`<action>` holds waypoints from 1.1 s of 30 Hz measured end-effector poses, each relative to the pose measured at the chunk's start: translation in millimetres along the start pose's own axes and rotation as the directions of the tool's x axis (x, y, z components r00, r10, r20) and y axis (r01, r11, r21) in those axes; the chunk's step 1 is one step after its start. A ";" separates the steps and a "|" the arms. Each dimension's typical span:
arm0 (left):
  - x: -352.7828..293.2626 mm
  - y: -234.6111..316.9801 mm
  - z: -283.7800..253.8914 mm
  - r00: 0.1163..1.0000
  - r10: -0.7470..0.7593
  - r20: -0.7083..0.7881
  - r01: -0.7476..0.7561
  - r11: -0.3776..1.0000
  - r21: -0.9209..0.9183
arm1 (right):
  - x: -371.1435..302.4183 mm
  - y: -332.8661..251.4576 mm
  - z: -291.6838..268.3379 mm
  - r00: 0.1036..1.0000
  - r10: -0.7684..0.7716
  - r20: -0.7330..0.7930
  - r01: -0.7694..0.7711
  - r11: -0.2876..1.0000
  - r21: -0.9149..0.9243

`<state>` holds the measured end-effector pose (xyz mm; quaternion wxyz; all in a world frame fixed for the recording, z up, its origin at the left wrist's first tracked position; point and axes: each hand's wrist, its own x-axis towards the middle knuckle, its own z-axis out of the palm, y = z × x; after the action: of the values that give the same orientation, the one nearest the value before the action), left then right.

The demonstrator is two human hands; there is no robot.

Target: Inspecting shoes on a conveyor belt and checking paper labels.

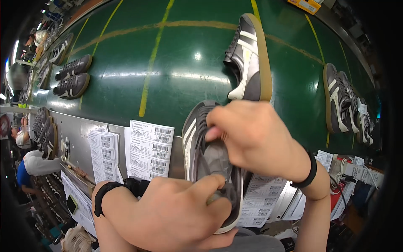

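A dark grey sneaker (pixel 190 145) with white side stripes is tilted in front of me, toe pointing away. My left hand (pixel 172 212) is closed around its heel end, with curled fingers reaching into the opening and the thumb below the sole edge. At the laces, my right hand (pixel 252 136) is bent over the sneaker's upper, fingers curled in and gripping near the collar. Between my hands a grey, wrinkled piece (pixel 216 157) shows inside the opening; whether it is tongue or stuffing, I cannot tell. Just beyond lies a matching sneaker (pixel 247 63) on its side.
The green table (pixel 184 54) carries yellow lines. More sneakers lie at the left (pixel 73 77) and right (pixel 338 101). Printed label sheets (pixel 150 149) hang over the near metal edge (pixel 77 126). Several people work at far left. A yellow box (pixel 305 5) stands at the back.
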<state>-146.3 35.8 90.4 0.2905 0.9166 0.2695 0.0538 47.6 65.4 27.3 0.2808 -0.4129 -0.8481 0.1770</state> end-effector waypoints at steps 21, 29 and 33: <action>52.7 -53.1 -18.8 0.892 0.065 -0.447 0.086 0.947 0.308 | -23.6 115.0 43.6 0.995 0.092 0.050 -0.038 0.761 -0.648; 112.5 -105.2 37.5 0.993 -0.118 0.007 0.100 0.870 0.483 | -196.1 -19.5 -29.3 0.862 0.428 -0.270 -0.492 0.834 -0.250; 112.2 5.1 48.9 0.991 0.137 0.011 -0.128 0.897 0.423 | -316.7 -89.3 -35.1 0.407 0.855 -0.322 -0.913 0.375 -0.158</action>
<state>-36.2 66.6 46.4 0.0784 0.9733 0.2146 0.0226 174.6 -238.8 -2.4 0.1510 -0.8558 -0.4787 0.1249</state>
